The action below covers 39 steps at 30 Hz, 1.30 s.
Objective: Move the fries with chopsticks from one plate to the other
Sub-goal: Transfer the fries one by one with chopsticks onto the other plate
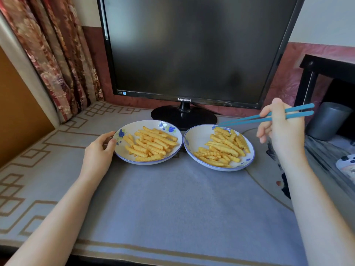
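- While the left hand (99, 150) grips the near-side rim of the left plate (149, 124), thumb on top of the edge and fingers curled at it, the forearm lies on the grey cloth (172, 198).
- The right hand (280, 129) is raised and holds a pair of blue chopsticks (299, 108) pinched between thumb and fingers; the lower fingers hang loosely curled.
- The chopsticks slant from that hand towards the left hand, their tips close together and carrying no fry.
- The tips hover at the far rim of the right plate (197, 139), which sits between the two hands, below and just inside the right hand.
- One heap of crinkle fries (151, 144) fills the left plate, just beyond the left hand's fingertips.
- A second heap (222, 148) lies in the right plate, on the half nearer the right hand, just under the chopstick tips.
- The two plates nearly touch, rim to rim.
- Beyond both hands stands a dark monitor (184, 47); past the right hand is a grey cup (326, 121).
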Tool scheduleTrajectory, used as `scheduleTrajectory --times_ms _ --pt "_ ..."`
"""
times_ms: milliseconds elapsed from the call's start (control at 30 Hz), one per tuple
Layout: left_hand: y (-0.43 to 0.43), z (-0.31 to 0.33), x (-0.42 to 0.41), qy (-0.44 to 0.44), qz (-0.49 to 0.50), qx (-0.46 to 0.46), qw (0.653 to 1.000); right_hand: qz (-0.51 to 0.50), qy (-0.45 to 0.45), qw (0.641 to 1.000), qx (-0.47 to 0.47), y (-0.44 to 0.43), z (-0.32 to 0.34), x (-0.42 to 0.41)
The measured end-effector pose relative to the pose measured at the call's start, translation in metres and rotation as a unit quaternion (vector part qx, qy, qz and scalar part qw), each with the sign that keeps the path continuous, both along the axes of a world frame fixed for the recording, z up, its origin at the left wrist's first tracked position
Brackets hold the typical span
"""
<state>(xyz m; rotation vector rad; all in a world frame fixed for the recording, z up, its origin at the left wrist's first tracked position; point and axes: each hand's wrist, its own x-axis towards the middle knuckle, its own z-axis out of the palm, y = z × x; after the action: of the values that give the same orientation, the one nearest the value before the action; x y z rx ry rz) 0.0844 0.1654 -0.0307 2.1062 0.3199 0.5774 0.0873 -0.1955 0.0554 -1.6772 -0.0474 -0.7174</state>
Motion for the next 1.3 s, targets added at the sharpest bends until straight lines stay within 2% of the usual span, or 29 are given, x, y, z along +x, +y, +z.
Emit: scheduleTrajectory --times_ms 533,633,767,933,1300 --pt "0.000 0.000 0.000 0.003 -0.003 0.001 1.000 -0.027 0.012 0.998 -0.055 -0.011 0.001 -0.002" --pt "0.000 0.000 0.000 0.002 -0.004 0.002 1.000 -0.034 0.002 0.999 -0.037 -0.008 0.000 -0.002" --pt "0.000 0.001 0.000 0.004 -0.002 -0.001 1.000 -0.042 -0.027 0.998 0.033 0.003 0.005 -0.008" --pt "0.000 0.001 -0.001 0.005 -0.002 0.000 1.000 0.026 -0.031 0.992 0.120 0.041 0.003 -0.018" --pt "0.000 0.000 0.000 0.008 0.002 0.000 1.000 0.208 0.016 0.976 0.064 0.105 -0.028 -0.032"
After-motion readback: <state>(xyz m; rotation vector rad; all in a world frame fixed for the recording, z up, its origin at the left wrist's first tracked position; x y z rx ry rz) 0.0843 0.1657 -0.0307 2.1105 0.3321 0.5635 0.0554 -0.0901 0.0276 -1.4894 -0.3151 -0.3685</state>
